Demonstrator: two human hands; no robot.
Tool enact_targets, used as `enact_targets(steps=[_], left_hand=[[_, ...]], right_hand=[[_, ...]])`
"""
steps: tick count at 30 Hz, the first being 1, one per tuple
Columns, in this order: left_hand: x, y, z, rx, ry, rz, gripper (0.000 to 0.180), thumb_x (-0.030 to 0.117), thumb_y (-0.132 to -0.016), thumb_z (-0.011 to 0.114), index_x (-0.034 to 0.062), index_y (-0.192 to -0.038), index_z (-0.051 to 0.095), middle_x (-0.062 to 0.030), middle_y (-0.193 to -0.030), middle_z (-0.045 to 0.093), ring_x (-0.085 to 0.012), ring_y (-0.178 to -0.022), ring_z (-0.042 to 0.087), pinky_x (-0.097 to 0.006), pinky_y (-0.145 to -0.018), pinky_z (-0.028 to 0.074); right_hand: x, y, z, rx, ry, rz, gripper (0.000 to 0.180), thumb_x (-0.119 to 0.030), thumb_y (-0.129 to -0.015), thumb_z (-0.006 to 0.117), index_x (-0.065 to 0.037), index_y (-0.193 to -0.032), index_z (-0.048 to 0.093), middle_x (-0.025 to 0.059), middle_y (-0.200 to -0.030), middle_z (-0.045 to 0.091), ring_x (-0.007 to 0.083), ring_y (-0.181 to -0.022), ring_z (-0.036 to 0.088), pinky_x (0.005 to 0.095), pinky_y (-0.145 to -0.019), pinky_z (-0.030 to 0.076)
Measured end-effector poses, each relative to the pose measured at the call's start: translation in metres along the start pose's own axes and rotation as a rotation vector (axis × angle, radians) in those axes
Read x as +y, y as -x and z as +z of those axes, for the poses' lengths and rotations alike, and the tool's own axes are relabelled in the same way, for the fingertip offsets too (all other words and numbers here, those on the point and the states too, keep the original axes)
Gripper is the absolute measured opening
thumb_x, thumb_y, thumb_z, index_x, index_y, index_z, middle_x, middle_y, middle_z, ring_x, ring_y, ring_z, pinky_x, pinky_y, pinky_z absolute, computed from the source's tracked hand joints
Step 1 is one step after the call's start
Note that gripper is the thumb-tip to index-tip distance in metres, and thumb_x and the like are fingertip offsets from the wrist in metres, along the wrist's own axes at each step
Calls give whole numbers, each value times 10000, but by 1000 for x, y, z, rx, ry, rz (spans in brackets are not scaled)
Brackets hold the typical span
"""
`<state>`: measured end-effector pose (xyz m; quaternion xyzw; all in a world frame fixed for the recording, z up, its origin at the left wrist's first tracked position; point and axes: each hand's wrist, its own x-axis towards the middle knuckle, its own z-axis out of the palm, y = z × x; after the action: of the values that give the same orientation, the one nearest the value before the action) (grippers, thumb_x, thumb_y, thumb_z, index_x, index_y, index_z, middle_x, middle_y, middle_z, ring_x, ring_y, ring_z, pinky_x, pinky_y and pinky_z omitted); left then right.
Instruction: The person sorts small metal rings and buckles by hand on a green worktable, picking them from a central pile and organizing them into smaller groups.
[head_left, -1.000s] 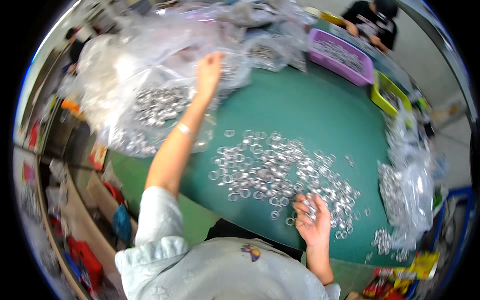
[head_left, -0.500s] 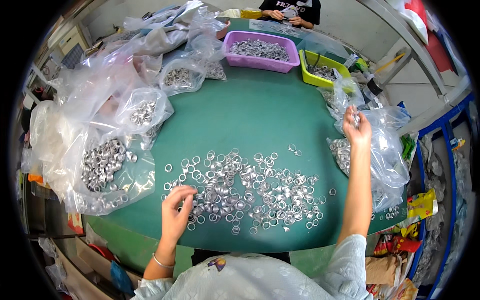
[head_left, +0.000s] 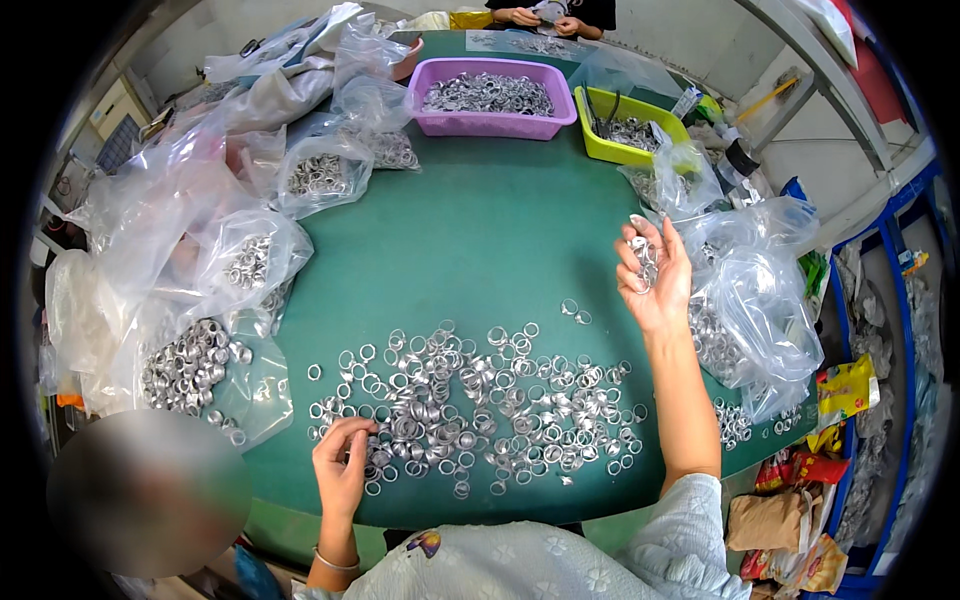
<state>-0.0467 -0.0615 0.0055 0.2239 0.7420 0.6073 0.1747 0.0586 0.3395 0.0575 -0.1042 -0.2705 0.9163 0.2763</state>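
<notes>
Silver metal rings [head_left: 445,400] lie in a loose pile on the green tabletop in front of me. At the pile's left edge is my left hand [head_left: 340,465], its fingers bent down to the rings and pressed together; whatever sits at the tips is too small to make out. My right hand [head_left: 660,280] is raised over the table's right side, palm turned up, its curled fingers around several metal rings [head_left: 644,262]. Beside it lie clear plastic bags [head_left: 755,310] with more rings inside and spilling out below. Two loose rings [head_left: 575,311] lie apart from the pile.
Clear bags of rings [head_left: 200,365] crowd the left side. At the back stand a purple basin [head_left: 490,124] and a yellow-green basin [head_left: 625,152], both holding metal parts. A person's hands [head_left: 545,18] work at the far end. Blue shelving [head_left: 905,330] stands right. A blurred patch covers the lower left.
My right hand has come left, away from the bags, turning its palm up so the rings in it show. My left hand has lowered to the pile's left edge. The whole view has shifted slightly.
</notes>
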Motion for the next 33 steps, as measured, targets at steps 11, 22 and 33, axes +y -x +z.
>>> enact_targets(steps=[11, 22, 33], left_hand=[[2, -4, 11, 51, -173, 111, 122, -71, -789, 525, -38, -870, 610, -116, -835, 616, -190, -774, 579, -262, -730, 440], [11, 10, 16, 33, -294, 208, 155, -75, -756, 572, -18, -896, 608, -129, -885, 596, -247, -799, 587, -293, -732, 455], [-1, 0, 43, -157, -727, 372, 395, 50, -764, 609, 63, -1151, 527, -111, -1219, 487, -320, -1198, 399, -514, -1014, 268]], right_hand=[[-164, -152, -115, 872, 271, -349, 420, -322, -924, 336, -54, -1242, 398, 139, -1292, 403, 290, -1070, 442, 485, -798, 410], [-177, -149, -128, 802, 710, -349, 423, -236, -869, 505, 6, -1212, 457, 150, -1256, 466, 318, -1097, 488, 443, -951, 376], [115, 79, 35, -776, 1849, -160, 507, -269, -772, 655, -56, -1205, 500, 147, -1261, 467, 332, -1216, 379, 447, -1014, 288]])
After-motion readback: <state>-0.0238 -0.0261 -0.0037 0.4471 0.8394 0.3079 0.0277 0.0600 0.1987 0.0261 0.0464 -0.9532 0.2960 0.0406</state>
